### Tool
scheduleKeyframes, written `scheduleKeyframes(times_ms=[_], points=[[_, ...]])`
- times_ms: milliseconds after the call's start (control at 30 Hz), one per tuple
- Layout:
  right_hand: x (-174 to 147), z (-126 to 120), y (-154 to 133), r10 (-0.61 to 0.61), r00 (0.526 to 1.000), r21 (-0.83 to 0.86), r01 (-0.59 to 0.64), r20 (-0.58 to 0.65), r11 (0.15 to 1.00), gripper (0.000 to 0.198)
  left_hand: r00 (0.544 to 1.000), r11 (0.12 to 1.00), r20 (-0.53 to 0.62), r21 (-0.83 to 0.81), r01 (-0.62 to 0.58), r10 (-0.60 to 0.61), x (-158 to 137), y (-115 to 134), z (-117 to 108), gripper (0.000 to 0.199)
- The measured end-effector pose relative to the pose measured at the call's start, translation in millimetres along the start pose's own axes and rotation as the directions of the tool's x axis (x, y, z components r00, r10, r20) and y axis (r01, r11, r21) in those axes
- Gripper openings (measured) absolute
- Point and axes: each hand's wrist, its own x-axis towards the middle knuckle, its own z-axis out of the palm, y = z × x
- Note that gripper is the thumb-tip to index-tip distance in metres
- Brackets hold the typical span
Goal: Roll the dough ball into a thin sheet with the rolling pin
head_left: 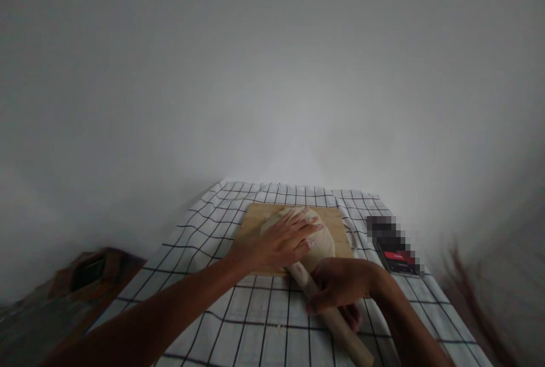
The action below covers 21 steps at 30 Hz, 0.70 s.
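A flattened round of pale dough (326, 240) lies on a wooden board (247, 231). My left hand (283, 240) rests flat on top of the dough, fingers spread and pointing away from me. In my right hand (344, 283) is a wooden rolling pin (349, 337), held slantwise, with its far end by the board's near edge and its near end toward me. The fingers of that hand wrap round the pin's middle. My left hand covers part of the dough.
A white cloth with black grid lines (255, 310) covers the table. On the right lies a dark, partly pixelated object with a red patch (398, 254). A brown box-like thing (91, 270) stands low at the left. Behind the table rises a plain wall (293, 72).
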Motion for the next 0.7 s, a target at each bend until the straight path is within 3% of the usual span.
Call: scheduleKeyframes(times_ms=[167,300,500,600,700], points=[[6,13,-14,-0.002,0.996,-0.168,-0.013,-0.086,0.986,0.048,1.0,1.0,0.014,-0.01,0.025,-0.025,-38,10,-12,0.047],[4,16,-18,-0.061,0.992,-0.161,0.043,-0.107,0.986,0.038,0.998,0.998,0.047,-0.053,0.043,-0.041,-52,4,-22,0.047],[-9,8,-10,-0.064,0.983,0.041,0.072,-0.175,0.997,0.032,0.991,0.969,0.032,-0.211,0.131,-0.127,7,-18,-40,0.049],[-9,8,-13,-0.012,0.969,-0.031,0.004,-0.247,0.999,0.031,0.996,0.983,0.053,-0.165,0.075,-0.067,37,-13,-32,0.051],[-5,10,-17,-0.005,0.943,-0.134,-0.042,-0.334,0.99,0.031,0.998,0.995,0.051,-0.088,-0.036,0.041,45,-1,-12,0.049]])
